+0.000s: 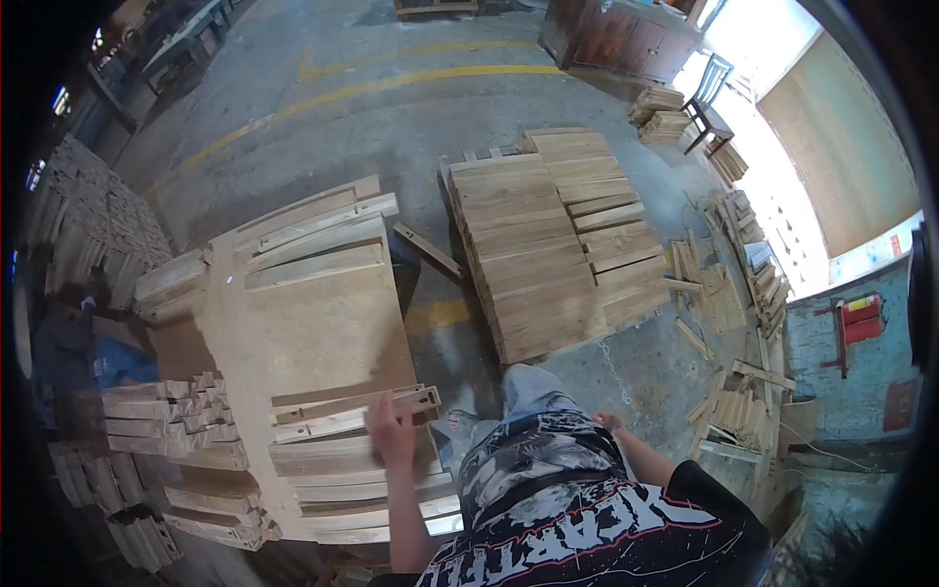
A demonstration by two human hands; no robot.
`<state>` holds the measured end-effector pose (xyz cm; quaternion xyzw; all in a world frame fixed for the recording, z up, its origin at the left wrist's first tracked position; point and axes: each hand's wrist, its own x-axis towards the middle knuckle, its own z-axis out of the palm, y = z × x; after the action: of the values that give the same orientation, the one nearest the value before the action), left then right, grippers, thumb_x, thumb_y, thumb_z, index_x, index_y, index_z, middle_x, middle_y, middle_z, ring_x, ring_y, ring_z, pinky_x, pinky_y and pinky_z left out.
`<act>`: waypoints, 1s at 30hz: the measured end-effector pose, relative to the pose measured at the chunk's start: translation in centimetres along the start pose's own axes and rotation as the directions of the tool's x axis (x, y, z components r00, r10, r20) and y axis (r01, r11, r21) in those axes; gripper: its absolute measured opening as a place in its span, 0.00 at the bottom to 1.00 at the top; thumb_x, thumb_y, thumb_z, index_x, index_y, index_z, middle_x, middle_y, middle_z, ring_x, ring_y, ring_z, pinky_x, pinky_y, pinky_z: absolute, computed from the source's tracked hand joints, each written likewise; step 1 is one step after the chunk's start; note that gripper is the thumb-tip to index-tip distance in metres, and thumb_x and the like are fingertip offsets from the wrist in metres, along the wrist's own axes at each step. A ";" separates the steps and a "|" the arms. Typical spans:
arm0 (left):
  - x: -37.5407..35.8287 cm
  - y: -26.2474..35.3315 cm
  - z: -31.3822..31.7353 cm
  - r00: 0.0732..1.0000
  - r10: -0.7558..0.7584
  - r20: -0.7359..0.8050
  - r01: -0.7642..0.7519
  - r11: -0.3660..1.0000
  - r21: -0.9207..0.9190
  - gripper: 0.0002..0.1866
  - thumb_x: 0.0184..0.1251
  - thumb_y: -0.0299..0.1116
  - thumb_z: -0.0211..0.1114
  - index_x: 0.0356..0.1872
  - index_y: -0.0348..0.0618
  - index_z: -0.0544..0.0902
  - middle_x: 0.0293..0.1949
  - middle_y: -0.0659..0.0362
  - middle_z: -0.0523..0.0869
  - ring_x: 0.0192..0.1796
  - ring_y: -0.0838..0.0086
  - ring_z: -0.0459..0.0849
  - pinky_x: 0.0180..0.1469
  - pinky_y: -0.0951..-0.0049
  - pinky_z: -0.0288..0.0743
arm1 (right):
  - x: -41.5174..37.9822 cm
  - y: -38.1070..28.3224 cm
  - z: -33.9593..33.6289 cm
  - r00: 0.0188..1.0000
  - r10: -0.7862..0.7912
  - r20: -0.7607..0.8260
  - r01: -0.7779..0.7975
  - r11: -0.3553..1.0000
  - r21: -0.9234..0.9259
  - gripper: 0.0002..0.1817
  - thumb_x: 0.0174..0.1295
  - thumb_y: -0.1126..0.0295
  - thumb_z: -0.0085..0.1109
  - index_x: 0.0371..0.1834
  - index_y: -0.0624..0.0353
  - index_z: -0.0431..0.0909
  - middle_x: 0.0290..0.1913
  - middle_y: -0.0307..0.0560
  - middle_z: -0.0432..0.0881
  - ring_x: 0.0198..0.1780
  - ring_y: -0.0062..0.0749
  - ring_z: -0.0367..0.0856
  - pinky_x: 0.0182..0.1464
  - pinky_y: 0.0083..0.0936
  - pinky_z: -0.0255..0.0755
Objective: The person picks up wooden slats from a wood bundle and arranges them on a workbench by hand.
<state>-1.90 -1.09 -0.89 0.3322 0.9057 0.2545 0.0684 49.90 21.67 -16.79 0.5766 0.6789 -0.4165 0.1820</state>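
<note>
My left hand (391, 435) reaches over the near part of the board-topped table, its fingers closed over a wooden rail (423, 399) with slots cut near its end. That rail lies at a slant above other wooden rails (342, 458) laid side by side. Beside my waist, my right hand (610, 421) hangs low with curled fingers, and nothing shows in it. Past the gap in front of me stands a stack of wide wooden boards (523, 240). More slotted rails (328, 225) lie along the table's far end.
Another person (73, 342) is at the left, beside bundled wooden pieces (166, 421). One slotted piece (427, 251) leans between table and stack. Scrap sticks (714, 284) litter the floor on the right, near a chair (709, 103). A chain (611, 367) lies near the stack.
</note>
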 end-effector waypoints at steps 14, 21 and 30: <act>-3.9 15.8 15.7 0.946 0.060 0.319 -0.009 0.987 -0.161 0.26 0.69 0.52 0.64 0.53 0.38 0.84 0.51 0.46 0.86 0.53 0.49 0.85 0.55 0.53 0.78 | 0.3 4.5 -8.9 0.994 0.050 -0.095 -0.034 0.986 0.163 0.31 0.74 0.40 0.48 0.57 0.56 0.85 0.47 0.51 0.90 0.49 0.37 0.87 0.50 0.35 0.78; -11.3 20.7 26.8 0.755 -0.211 0.621 0.181 0.977 0.111 0.26 0.66 0.55 0.61 0.46 0.40 0.86 0.46 0.43 0.88 0.51 0.47 0.86 0.55 0.50 0.78 | 3.3 15.2 -17.5 0.983 0.167 0.080 -0.183 0.811 0.556 0.28 0.75 0.45 0.50 0.66 0.54 0.77 0.53 0.57 0.87 0.51 0.47 0.86 0.52 0.44 0.79; -10.2 26.9 26.1 0.722 -0.391 0.571 0.336 0.920 0.204 0.25 0.65 0.57 0.62 0.46 0.44 0.88 0.44 0.46 0.90 0.51 0.50 0.88 0.55 0.53 0.79 | 13.7 33.2 -20.0 0.881 0.430 0.199 -0.407 0.473 0.782 0.20 0.75 0.49 0.51 0.52 0.55 0.81 0.44 0.49 0.88 0.38 0.36 0.87 0.34 0.33 0.76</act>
<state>28.81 20.72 -10.22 0.2141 0.8939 0.0780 0.3860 81.88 45.45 -26.86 0.7479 0.2559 -0.6124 -0.0114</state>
